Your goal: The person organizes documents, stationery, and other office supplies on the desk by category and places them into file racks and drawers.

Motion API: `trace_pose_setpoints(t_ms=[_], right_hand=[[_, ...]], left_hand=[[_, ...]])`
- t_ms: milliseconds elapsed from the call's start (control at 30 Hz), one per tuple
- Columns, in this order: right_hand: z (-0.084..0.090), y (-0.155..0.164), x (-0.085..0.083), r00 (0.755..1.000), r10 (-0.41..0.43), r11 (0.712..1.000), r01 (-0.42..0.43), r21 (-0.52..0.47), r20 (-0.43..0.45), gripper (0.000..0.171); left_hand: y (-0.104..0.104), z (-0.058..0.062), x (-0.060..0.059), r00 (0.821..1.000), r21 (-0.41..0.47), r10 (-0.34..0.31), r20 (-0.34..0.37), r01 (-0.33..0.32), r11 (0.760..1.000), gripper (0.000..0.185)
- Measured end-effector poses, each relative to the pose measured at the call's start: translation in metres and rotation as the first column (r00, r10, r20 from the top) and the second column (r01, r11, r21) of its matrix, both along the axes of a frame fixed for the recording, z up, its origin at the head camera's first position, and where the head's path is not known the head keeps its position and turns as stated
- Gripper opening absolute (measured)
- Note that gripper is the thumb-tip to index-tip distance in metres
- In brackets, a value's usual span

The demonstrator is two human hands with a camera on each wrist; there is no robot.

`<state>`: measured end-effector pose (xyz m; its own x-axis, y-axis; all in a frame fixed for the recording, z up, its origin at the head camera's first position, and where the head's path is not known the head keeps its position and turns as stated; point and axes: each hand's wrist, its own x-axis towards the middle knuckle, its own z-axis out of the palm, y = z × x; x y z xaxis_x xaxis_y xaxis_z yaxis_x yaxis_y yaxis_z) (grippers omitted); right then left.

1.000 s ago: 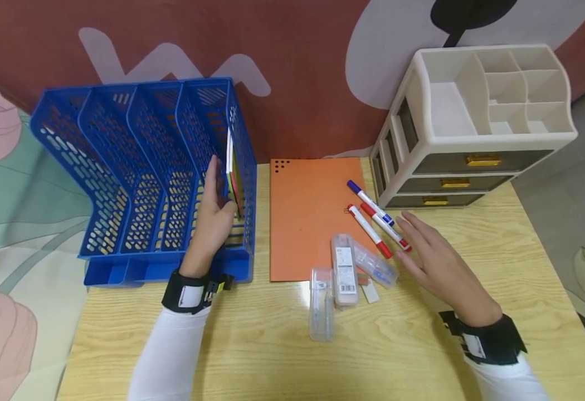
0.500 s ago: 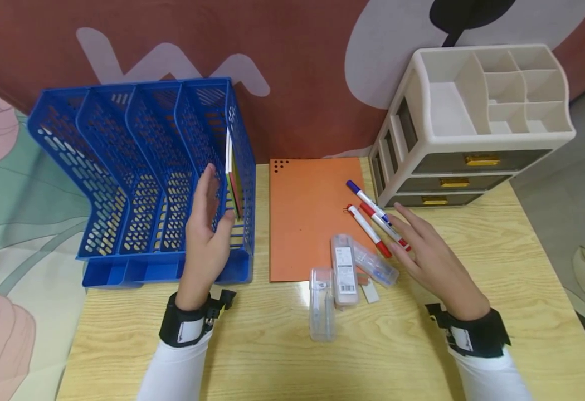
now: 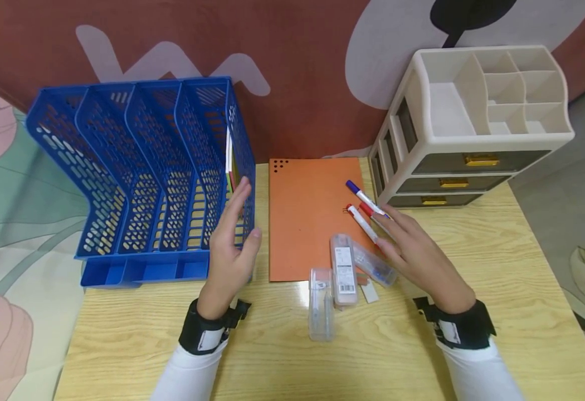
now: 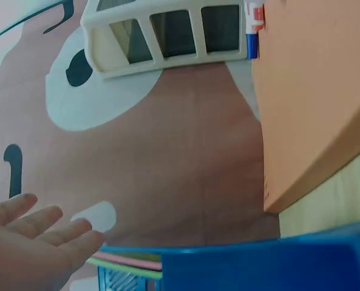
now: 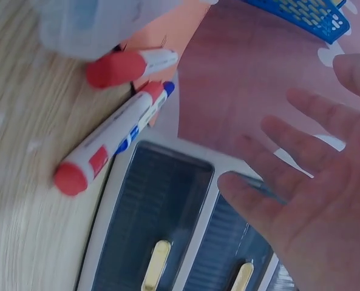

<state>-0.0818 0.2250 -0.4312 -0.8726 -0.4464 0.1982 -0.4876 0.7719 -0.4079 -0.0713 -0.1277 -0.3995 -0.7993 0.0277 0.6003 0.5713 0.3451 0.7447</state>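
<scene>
My left hand [image 3: 232, 256] hovers with extended fingers at the front right of the blue file rack [image 3: 142, 258], holding nothing. Thin books [image 3: 229, 156] stand upright in the rack's rightmost compartment, partly behind that hand. My right hand [image 3: 420, 259] is held above the markers, fingers extended and nothing in its grasp; the right wrist view shows the bare palm. A blue-capped marker [image 3: 362, 196] and a red marker [image 3: 360, 221] lie on the orange board [image 3: 302, 211]. Another red marker [image 5: 116, 136] is mostly covered by my right hand in the head view.
Several clear plastic pencil boxes overlap the board's front edge, including a labelled one [image 3: 344, 267] and one holding pens [image 3: 321, 312]. A white eraser [image 3: 370, 292] lies beside them. A cream drawer organizer [image 3: 425, 142] stands at the back right, against a printed cloth [image 3: 302, 111].
My left hand has pulled back out of the rack's right compartment and shifted right and toward me. My right hand has moved left, further over the markers. The books stay in place.
</scene>
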Motion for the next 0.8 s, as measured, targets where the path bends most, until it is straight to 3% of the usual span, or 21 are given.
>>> trace_pose_setpoints(t_ms=[167, 333, 533, 800], right_hand=[[0.000, -0.011, -0.003, 0.995, 0.026, 1.000, -0.027, 0.006, 0.097, 0.056], [-0.004, -0.021, -0.007, 0.985, 0.057, 0.998, -0.057, -0.004, 0.164, 0.054], [-0.013, -0.030, -0.014, 0.964, 0.094, 0.995, -0.083, -0.056, 0.250, 0.050], [-0.022, -0.037, -0.022, 0.943, 0.084, 0.996, -0.076, -0.036, 0.323, 0.051]], left_hand=[[0.011, -0.009, 0.000, 0.989, 0.020, -0.090, 0.114, 0.088, 0.996, 0.058], [0.024, -0.021, -0.001, 0.954, 0.024, -0.131, 0.270, 0.129, 0.991, 0.063], [0.035, -0.036, -0.007, 0.905, -0.036, -0.053, 0.421, 0.075, 0.997, 0.066], [0.043, -0.054, -0.017, 0.819, -0.121, 0.050, 0.572, 0.024, 0.992, 0.072]])
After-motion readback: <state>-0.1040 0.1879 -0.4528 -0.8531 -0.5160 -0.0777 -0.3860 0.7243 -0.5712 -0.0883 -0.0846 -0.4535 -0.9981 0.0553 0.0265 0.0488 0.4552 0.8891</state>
